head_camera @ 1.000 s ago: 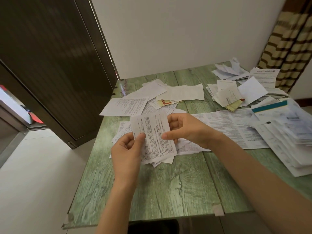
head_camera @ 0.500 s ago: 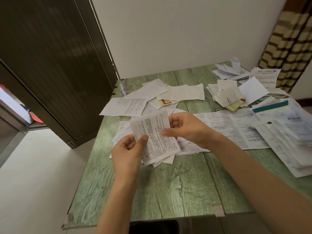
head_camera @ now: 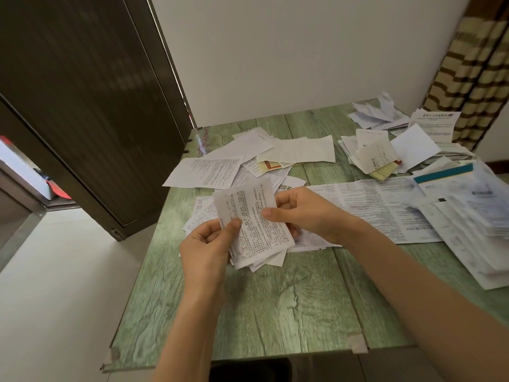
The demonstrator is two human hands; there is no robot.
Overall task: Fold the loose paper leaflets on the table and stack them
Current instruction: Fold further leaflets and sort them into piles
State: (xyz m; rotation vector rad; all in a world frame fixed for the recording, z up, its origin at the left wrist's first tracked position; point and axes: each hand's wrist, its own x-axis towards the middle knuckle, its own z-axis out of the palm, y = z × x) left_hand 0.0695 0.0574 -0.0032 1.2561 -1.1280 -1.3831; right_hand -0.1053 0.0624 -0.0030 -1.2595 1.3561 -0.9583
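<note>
A small printed leaflet [head_camera: 252, 223] is held above the green wooden table [head_camera: 275, 312], tilted so its top leans left. My left hand [head_camera: 205, 249] pinches its lower left edge with the thumb on top. My right hand [head_camera: 305, 213] pinches its right edge between thumb and curled fingers. Under the leaflet lies a small stack of folded papers [head_camera: 271, 259]. Loose leaflets [head_camera: 205, 172] are scattered behind it, and a long unfolded sheet [head_camera: 385, 208] lies to the right.
A heap of larger sheets [head_camera: 468, 230] covers the table's right side. More papers [head_camera: 380, 155] are piled at the back right. A dark door [head_camera: 82, 106] stands left of the table, and a striped curtain [head_camera: 473, 70] hangs at the right.
The leaflet has tilted further, its top leaning left and its lower edge swinging right. Both hands keep their hold and have barely shifted.
</note>
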